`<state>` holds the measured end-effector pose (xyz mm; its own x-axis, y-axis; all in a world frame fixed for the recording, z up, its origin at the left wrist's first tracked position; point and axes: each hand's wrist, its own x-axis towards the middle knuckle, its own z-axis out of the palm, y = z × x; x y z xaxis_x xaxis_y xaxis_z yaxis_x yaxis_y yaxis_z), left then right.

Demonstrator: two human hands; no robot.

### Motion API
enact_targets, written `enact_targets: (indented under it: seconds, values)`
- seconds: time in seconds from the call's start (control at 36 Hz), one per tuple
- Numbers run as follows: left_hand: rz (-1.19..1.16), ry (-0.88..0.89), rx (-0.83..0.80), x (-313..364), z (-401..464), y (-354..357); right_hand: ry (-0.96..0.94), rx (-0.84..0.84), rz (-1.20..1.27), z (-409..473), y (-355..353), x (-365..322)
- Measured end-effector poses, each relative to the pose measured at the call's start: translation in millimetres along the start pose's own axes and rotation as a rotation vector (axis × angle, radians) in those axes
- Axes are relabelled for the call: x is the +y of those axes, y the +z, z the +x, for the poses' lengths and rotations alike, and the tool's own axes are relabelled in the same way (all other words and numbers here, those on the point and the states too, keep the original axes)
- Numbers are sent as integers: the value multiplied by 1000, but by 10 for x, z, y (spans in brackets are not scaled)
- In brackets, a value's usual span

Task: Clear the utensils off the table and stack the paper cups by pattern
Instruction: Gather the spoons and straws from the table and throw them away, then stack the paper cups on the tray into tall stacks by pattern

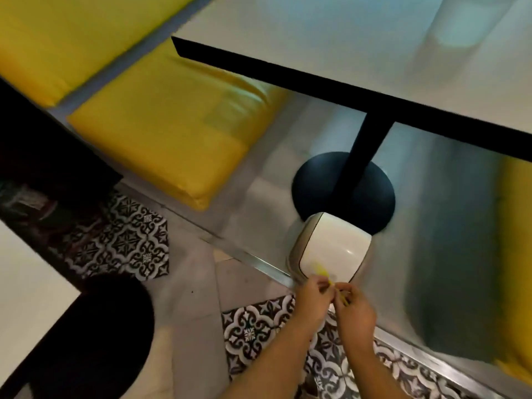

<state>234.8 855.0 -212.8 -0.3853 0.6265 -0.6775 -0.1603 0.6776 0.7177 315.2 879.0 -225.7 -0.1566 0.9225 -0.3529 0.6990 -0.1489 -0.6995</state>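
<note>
My left hand [312, 300] and my right hand [355, 308] meet low over the floor, both pinching thin yellow plastic utensils [324, 272]. The utensils' tips rest against the swing lid of a small white bin [331, 246] that stands on the floor by the table's foot. The white table top [359, 44] with its black edge fills the upper right. I see no paper cups in this blurred frame.
The black table post [362, 156] rises from a round black base [311, 185] just behind the bin. A yellow bench cushion [172, 133] lies left, another yellow seat [518, 211] right. A black stool [100, 335] and a second table [26, 283] sit at lower left.
</note>
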Motion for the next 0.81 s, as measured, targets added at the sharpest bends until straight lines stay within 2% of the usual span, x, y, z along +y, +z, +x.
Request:
enact_targets:
  seconds: [0.14, 0.25, 0.36, 0.47, 0.67, 0.81]
  values:
    - [-15, -110, -40, -172, 341, 165, 70, -41, -54, 365, 190, 245]
    - [-32, -140, -52, -252, 522, 170, 139, -61, -8, 561, 323, 294]
    - [-54, -200, -56, -234, 574, 113, 190, -168, 65, 700, 438, 309]
    - [19, -179, -23, -161, 519, 27, 197, -250, 23, 703, 428, 275]
    - [246, -4, 151, 51, 57, -318, -45, -298, -25, 317, 147, -377]
    - [319, 245, 373, 471, -531, -812, -288, -342, -74, 55, -34, -1204]
